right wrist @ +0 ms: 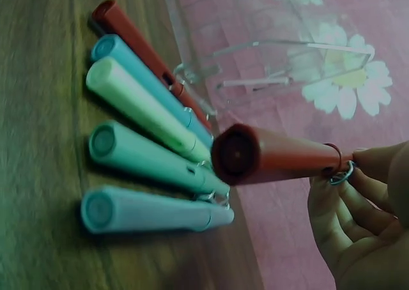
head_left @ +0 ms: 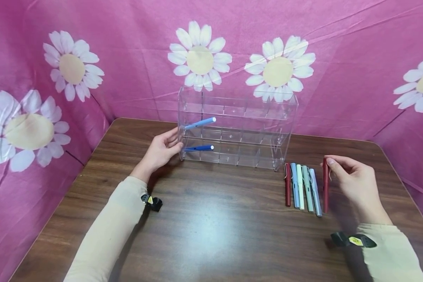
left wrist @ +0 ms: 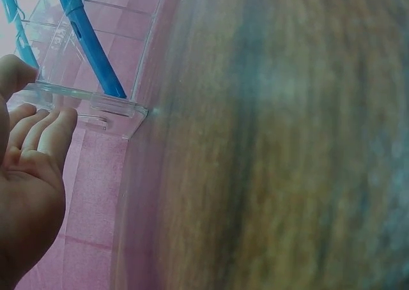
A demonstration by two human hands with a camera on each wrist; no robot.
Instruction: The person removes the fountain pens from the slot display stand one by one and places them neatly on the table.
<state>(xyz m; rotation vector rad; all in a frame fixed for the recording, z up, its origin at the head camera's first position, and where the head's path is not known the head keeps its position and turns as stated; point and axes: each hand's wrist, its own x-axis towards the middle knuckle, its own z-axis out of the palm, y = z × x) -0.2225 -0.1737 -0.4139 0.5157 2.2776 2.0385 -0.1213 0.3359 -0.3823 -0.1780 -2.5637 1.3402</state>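
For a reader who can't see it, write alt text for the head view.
A person's right grip holds a red pen beside five pens lying in a row on a wooden table; the left grip holds the side of a clear rack with two blue pens in it.

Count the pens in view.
8: light blue pen and dark blue pen in the rack; red pen, blue pen, pale green pen, green pen and pale blue pen on the table; another red pen in the right hand.

the rack (head_left: pixel 232 135) is glossy clear plastic, the table (head_left: pixel 204 235) smooth wood-grain.
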